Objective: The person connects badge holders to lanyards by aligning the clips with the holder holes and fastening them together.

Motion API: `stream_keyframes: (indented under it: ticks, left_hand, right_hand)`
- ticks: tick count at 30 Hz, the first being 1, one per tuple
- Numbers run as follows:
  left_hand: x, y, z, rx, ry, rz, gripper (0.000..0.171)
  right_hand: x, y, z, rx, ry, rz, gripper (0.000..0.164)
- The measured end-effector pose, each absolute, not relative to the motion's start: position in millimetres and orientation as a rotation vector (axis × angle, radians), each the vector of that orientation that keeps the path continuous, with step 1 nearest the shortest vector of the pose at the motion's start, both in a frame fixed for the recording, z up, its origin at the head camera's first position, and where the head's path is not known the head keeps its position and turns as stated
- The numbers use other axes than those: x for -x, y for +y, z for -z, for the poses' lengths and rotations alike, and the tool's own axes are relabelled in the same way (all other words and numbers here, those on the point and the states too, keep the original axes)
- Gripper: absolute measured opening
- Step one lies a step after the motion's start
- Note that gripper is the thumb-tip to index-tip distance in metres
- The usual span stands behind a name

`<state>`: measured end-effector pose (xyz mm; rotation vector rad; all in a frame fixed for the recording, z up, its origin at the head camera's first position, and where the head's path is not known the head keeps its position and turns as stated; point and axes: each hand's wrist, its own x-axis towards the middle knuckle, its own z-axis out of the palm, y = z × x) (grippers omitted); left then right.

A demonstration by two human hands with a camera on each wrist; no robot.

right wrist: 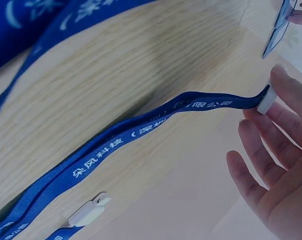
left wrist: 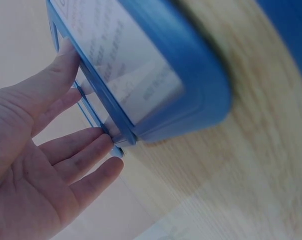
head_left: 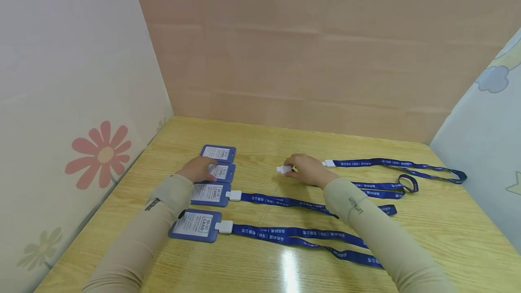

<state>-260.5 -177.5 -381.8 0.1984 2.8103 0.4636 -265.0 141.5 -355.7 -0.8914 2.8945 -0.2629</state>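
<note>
My left hand (head_left: 197, 169) pinches the second blue card holder (head_left: 225, 173) from the back, its thumb along the near edge and fingers at the far side. Part of that holder is hidden under the hand. In the right wrist view, thumb and forefinger of my right hand (right wrist: 286, 135) grip the white plastic clip (right wrist: 267, 101) of a blue lanyard (right wrist: 140, 125) with white lettering. Seen from the head, this clip points left toward the held card holder, a gap apart from it, and the right hand (head_left: 309, 169) covers part of the strap.
The farthest card holder (head_left: 228, 153) lies loose behind. Nearer, a third holder (head_left: 221, 193) and a fourth holder (head_left: 213, 227) are joined to lanyards stretching right. Another lanyard (head_left: 366, 163) lies behind the right hand, its white clip (head_left: 329, 163) facing left. Walls border the wooden table (head_left: 244, 261).
</note>
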Motion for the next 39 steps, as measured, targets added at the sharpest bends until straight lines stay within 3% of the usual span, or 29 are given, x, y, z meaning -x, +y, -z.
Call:
stream_keyframes:
  ticks: [39]
  left_hand:
    - [258.4,-174.9,379.2,-0.163,2.804,-0.471,0.052]
  right_hand:
    - [267.6,116.1,364.4,0.953,2.851,0.253,0.028]
